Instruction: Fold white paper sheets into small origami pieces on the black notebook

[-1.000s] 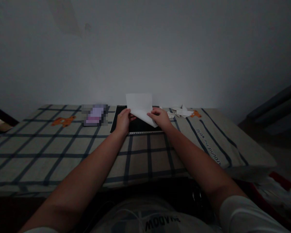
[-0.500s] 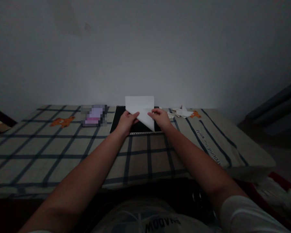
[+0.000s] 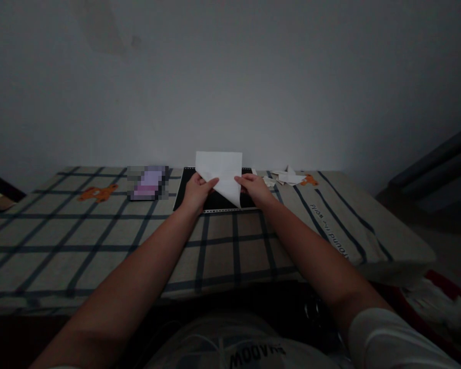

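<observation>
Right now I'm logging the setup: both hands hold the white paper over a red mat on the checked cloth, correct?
Not quite: the mat is black, not red, as the head view shows. The rest stands: the left hand and right hand both hold the white paper over it on the checked cloth.

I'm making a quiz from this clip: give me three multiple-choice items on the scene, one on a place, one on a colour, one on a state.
1. Where do the folded paper pieces lie?
A. right of the black mat
B. on the blurred item
C. on the floor

2. What colour is the mat under the hands?
A. orange
B. black
C. white

3. How is the white sheet?
A. flat on the cloth
B. crumpled into a ball
C. held by both hands, partly folded

Answers:
1 A, they sit on the checked cloth just right of the mat.
2 B, it shows dark against the cloth.
3 C, the left hand and right hand pinch it, with a flap folded down.
</observation>
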`<state>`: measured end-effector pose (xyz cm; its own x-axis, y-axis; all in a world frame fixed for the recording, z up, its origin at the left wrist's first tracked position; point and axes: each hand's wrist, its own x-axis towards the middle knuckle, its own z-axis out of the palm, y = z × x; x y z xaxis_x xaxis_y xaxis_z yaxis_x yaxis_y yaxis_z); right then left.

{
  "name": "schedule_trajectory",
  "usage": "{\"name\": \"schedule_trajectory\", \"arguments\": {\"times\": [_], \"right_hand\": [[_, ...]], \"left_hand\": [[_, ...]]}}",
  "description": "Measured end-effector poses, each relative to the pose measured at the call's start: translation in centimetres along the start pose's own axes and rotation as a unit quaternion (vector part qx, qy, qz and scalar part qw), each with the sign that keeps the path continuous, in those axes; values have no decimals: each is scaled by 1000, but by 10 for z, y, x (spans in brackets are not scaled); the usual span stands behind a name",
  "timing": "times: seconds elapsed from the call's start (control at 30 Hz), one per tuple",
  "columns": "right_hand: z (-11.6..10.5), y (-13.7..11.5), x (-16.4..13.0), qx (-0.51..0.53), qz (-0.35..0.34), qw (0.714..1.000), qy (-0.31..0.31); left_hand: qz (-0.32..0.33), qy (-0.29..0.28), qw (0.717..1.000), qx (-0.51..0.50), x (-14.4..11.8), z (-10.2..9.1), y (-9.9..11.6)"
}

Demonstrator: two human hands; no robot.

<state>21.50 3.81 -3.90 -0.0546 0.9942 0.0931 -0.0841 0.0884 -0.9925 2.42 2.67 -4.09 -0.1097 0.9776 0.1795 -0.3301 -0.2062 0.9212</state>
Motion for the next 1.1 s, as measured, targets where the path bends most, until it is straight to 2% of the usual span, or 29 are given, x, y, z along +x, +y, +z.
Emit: {"name": "schedule_trajectory", "arguments": {"times": [0.23,0.53,0.93,1.1], "right_hand": [[3,-8,-5,-25,-12,1000,-6],[6,-15,-12,18,17,999,-26],[8,-14,-10,-33,-9,999,-16],[8,-15,-11,-47,-6,999,-5]], "left_hand": [[0,10,1000,-20,1,0,1],[2,3,999,-41,1,1,4],[10,12,999,-40,1,0,3],[-6,16,999,-39,1,-1,3]]}}
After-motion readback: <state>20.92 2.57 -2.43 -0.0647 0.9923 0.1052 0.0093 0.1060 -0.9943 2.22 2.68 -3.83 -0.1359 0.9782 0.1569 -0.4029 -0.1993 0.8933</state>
